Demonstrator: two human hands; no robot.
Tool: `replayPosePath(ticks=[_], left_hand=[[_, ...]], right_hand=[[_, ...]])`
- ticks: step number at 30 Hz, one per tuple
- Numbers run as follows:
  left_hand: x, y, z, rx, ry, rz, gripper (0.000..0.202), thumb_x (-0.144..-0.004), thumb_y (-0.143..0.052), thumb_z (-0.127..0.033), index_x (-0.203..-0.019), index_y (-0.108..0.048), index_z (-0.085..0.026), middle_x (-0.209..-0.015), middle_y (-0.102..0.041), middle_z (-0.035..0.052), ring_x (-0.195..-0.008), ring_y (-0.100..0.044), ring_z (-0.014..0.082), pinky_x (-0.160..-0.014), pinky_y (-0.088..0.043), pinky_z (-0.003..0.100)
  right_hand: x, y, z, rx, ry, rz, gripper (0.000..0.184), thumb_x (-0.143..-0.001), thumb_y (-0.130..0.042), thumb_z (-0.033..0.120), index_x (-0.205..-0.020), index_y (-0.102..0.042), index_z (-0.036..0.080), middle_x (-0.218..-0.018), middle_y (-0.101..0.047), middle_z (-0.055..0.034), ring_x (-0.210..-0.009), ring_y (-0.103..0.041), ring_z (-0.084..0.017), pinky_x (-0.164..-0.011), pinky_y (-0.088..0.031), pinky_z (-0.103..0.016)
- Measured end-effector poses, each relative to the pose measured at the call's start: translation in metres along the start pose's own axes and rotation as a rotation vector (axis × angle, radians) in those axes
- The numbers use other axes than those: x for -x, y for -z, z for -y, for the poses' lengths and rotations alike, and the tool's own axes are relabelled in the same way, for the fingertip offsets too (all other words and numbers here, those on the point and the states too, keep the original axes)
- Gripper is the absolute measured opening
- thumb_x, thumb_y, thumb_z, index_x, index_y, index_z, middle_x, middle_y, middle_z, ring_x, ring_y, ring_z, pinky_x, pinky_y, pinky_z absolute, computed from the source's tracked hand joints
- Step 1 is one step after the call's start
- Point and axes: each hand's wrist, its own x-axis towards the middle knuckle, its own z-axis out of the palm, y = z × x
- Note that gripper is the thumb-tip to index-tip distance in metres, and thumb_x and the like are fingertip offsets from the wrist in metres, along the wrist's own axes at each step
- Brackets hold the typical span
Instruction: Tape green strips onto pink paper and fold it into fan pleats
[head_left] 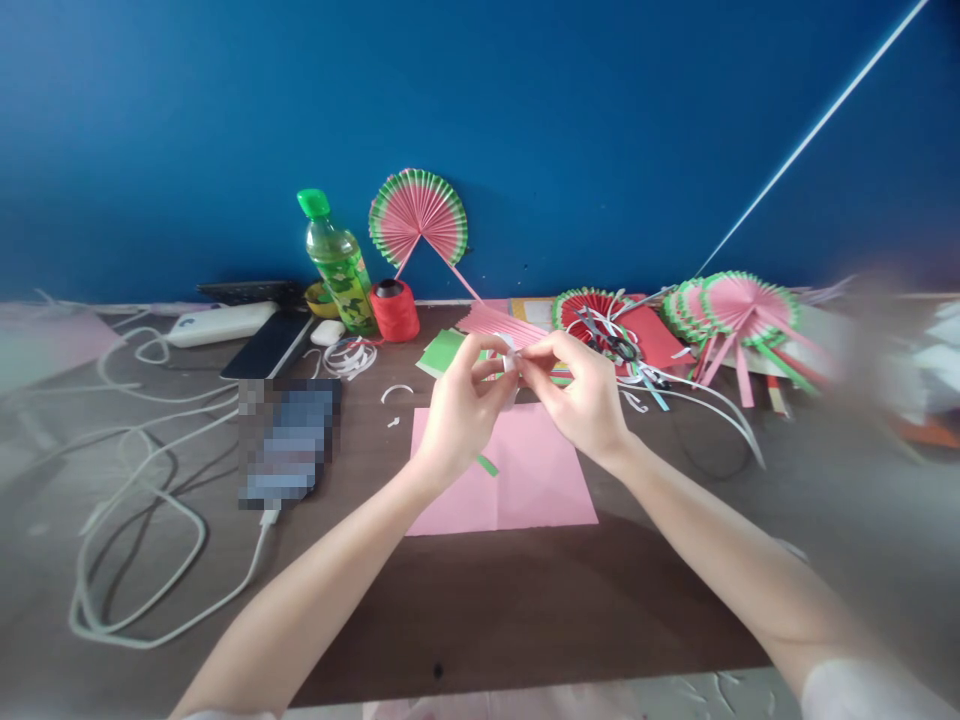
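My left hand (465, 405) and my right hand (581, 395) meet above a pink sheet of paper (532, 480), fingertips pinched together. Between them is a small whitish strip (511, 362), too blurred to name more exactly. A short green strip (487, 465) shows under my left hand, over the pink sheet. Just behind the fingers lie a pleated pink paper (499, 322) and some green paper (441, 350), both partly hidden by my hands.
A pink-and-green paper fan (418, 218) leans on the blue wall. Nearby stand a green-capped bottle (339, 265) and a red thread spool (394, 312). Scissors (619, 345) lie among white strips; more fans (742, 305) are right. A phone (292, 440) and looped cable (202, 540) occupy the left.
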Motion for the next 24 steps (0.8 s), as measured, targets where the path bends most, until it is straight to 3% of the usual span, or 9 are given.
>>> replayPosePath(ticks=[6, 11, 17, 24], left_hand=[[0.0028, -0.0031, 0.0019, -0.024, -0.025, -0.031, 0.014, -0.079, -0.056, -0.022, -0.091, -0.048, -0.023, -0.079, -0.057, -0.0019, -0.063, -0.057, 0.0082, -0.056, -0.044, 0.02], [0.004, -0.0044, 0.0039, -0.048, -0.049, -0.036, 0.015, -0.08, -0.055, -0.022, -0.095, -0.05, -0.023, -0.085, -0.06, -0.0001, -0.068, -0.059, 0.0094, -0.055, -0.044, 0.019], [0.0043, -0.0054, 0.0008, 0.001, -0.009, -0.055, 0.048, -0.076, -0.057, -0.016, -0.122, -0.046, -0.029, -0.093, -0.064, 0.0008, -0.072, -0.062, 0.0115, -0.063, -0.049, 0.022], [0.0063, -0.0064, -0.0006, 0.023, -0.01, -0.043, 0.054, -0.078, -0.057, -0.018, -0.127, -0.038, -0.028, -0.088, -0.067, 0.0015, -0.077, -0.064, 0.0139, -0.07, -0.049, 0.026]], right_hand=[[-0.0012, 0.0014, 0.001, -0.096, -0.095, 0.02, 0.007, -0.079, -0.059, 0.023, -0.074, -0.056, 0.019, -0.068, -0.061, 0.0004, -0.064, -0.059, -0.013, -0.056, -0.049, -0.026], [-0.0006, 0.0019, 0.0015, -0.076, -0.06, -0.001, 0.008, -0.079, -0.058, 0.02, -0.072, -0.056, 0.02, -0.067, -0.06, 0.001, -0.063, -0.059, -0.012, -0.058, -0.049, -0.027], [-0.0008, 0.0016, 0.001, -0.047, -0.063, -0.003, 0.009, -0.079, -0.058, 0.019, -0.071, -0.055, 0.02, -0.067, -0.062, 0.001, -0.064, -0.06, -0.013, -0.061, -0.05, -0.028], [0.0004, 0.001, 0.0004, -0.024, -0.05, -0.014, 0.008, -0.078, -0.059, 0.018, -0.071, -0.056, 0.02, -0.07, -0.062, -0.0001, -0.066, -0.06, -0.014, -0.063, -0.049, -0.03]])
